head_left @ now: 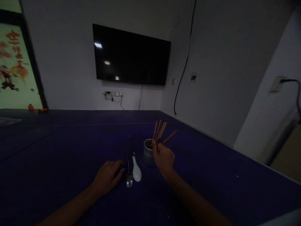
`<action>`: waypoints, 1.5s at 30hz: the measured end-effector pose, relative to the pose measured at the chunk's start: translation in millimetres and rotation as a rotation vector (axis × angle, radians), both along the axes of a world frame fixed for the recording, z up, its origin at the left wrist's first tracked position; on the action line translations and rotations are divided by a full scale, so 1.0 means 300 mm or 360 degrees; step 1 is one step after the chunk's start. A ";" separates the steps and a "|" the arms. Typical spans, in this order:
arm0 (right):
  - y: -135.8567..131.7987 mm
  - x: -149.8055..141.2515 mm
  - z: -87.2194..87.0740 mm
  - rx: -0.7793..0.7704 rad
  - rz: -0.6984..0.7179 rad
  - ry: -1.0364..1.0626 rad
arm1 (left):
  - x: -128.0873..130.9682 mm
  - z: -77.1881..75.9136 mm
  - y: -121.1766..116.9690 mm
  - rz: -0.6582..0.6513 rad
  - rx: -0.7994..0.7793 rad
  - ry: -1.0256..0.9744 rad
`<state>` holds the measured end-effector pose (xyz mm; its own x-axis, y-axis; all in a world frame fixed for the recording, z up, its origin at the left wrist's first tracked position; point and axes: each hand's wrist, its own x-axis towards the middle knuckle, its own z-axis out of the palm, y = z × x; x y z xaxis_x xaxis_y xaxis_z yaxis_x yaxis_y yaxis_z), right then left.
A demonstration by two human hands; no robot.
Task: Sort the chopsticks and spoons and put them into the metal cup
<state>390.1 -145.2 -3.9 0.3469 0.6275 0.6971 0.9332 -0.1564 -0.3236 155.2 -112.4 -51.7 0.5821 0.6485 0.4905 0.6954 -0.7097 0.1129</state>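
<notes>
My right hand [164,156] is closed around several thin wooden chopsticks [161,131] at the right rim of a grey cylindrical cup [148,153]. The sticks fan out above my fingers, one leaning far to the right. Their lower ends are hidden, so I cannot tell whether they reach inside the cup. On the dark blue tabletop rests my left hand [109,175], holding nothing, its fingers loosely apart. Just right of its fingertips lies a metal spoon [129,180], bowl towards me. Between that spoon and the cup is a white soup spoon [137,172].
The wide blue tabletop [77,141] stretches to the walls. A black television [131,56] hangs ahead above sockets and cables. Another black cable [184,67] runs down the right wall. Small orange objects [31,107] stand at the far left, near a clear plastic-looking item [9,121].
</notes>
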 end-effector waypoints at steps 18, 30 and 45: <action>-0.024 -0.030 -0.013 0.0235 0.0323 0.0306 | 0.003 0.016 -0.004 -0.0055 -0.0148 0.0089; -0.045 -0.096 -0.043 -0.0068 0.0402 0.0084 | 0.003 0.023 0.000 -0.0143 -0.0188 0.0088; -0.027 -0.081 -0.047 0.0142 0.0512 0.0575 | 0.010 0.014 0.001 -0.0117 -0.0135 0.0068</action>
